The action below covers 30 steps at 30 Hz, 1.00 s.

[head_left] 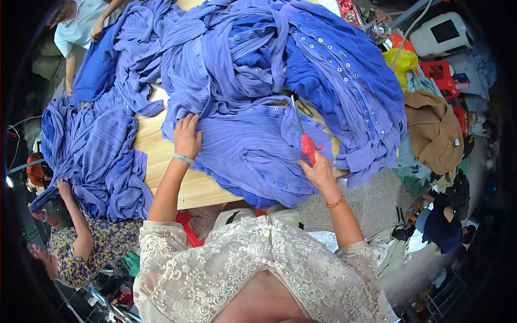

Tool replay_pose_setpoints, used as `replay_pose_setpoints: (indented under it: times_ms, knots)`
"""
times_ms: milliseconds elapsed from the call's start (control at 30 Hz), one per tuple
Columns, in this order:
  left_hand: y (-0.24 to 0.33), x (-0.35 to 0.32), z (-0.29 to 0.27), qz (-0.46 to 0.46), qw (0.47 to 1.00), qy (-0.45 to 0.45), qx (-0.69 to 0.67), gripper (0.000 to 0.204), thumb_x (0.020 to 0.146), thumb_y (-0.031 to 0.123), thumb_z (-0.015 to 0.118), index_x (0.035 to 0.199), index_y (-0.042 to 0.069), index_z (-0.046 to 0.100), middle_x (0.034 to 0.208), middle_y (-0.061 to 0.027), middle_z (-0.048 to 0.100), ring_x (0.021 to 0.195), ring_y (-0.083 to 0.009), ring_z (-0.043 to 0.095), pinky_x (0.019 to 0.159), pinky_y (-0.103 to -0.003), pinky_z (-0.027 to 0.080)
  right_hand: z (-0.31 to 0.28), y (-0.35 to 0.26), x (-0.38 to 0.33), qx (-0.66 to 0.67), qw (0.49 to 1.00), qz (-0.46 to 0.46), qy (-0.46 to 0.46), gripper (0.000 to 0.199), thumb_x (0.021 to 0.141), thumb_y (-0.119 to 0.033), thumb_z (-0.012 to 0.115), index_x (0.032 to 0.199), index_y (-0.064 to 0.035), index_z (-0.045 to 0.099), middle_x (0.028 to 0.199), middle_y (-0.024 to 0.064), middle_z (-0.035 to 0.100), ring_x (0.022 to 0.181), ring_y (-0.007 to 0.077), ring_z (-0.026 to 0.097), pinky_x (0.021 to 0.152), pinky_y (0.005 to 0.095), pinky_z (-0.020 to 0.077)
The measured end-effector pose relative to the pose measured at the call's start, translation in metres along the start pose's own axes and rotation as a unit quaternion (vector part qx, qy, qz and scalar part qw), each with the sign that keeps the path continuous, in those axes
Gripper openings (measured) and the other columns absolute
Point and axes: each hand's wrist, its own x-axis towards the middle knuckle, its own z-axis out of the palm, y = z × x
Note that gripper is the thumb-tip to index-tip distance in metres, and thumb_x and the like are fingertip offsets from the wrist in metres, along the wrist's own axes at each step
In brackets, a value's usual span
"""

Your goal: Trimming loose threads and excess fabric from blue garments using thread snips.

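The right hand (320,172) has its fingers closed around the red plastic handle of long scissors (304,134), blades pointing away over the cloth. The left hand (187,137) lies flat, fingers pressed together, on the pleated blue-violet fabric with metal eyelets (253,151) spread on the pale wooden table (161,161). It seems a trimming step; the next cut needs the cloth held smooth. Farther away lies a big heap of the same fabric (242,48).
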Motion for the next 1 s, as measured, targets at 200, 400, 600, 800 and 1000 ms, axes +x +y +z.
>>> replay_pose_setpoints:
  times_ms: [200,400,600,800,1000]
  knots:
    - [-0.005,0.003,0.014,0.019,0.999,0.022,0.015,0.074,0.079,0.011,0.071,0.147,0.01,0.039,0.14,-0.0167,0.048,0.127,-0.0355,0.046,0.103,-0.046,0.04,0.032,0.018,0.007,-0.02,0.998,0.009,0.059,0.034,0.082,-0.023,0.075,0.106,-0.0017,0.064,0.092,0.0264,0.067,0.089,0.046,0.064,0.075,0.0483,0.0512]
    - [-0.009,-0.001,-0.007,0.067,0.997,0.026,0.013,0.047,0.082,0.014,0.069,0.127,0.007,0.057,0.116,-0.0128,0.062,0.109,-0.0316,0.057,0.092,-0.044,0.042,0.019,-0.001,0.007,-0.026,0.999,-0.027,0.038,0.054,0.074,-0.036,0.084,0.105,0.0017,0.06,0.096,0.0254,0.067,0.091,0.0449,0.064,0.077,0.0463,0.051]
    - [0.01,-0.022,-0.032,0.192,0.976,-0.051,-0.091,0.046,0.077,0.012,0.071,0.122,0.009,0.06,0.119,-0.015,0.059,0.11,-0.0336,0.055,0.093,-0.043,0.041,0.028,-0.01,-0.02,-0.017,0.997,-0.054,0.058,0.046,0.077,-0.025,0.081,0.109,0.0001,0.059,0.101,0.022,0.066,0.095,0.0432,0.063,0.081,0.046,0.05]
    - [0.028,-0.056,-0.035,0.282,0.952,-0.12,-0.017,0.062,0.07,0.019,0.078,0.127,0.01,0.056,0.125,-0.0137,0.055,0.118,-0.0331,0.052,0.1,-0.047,0.038,0.048,-0.031,-0.07,-0.012,0.991,-0.129,0.02,0.043,0.077,-0.02,0.08,0.11,-0.002,0.059,0.099,0.019,0.064,0.091,0.0403,0.064,0.076,0.0456,0.0521]
    - [0.011,-0.068,-0.028,0.256,0.961,-0.098,-0.034,0.063,0.072,0.022,0.078,0.129,0.01,0.054,0.133,-0.0158,0.051,0.126,-0.0338,0.048,0.105,-0.05,0.035,0.098,-0.018,-0.109,-0.124,0.988,-0.095,-0.006,0.046,0.072,-0.021,0.082,0.105,-0.0019,0.058,0.097,0.0173,0.06,0.084,0.0393,0.064,0.069,0.0463,0.0514]
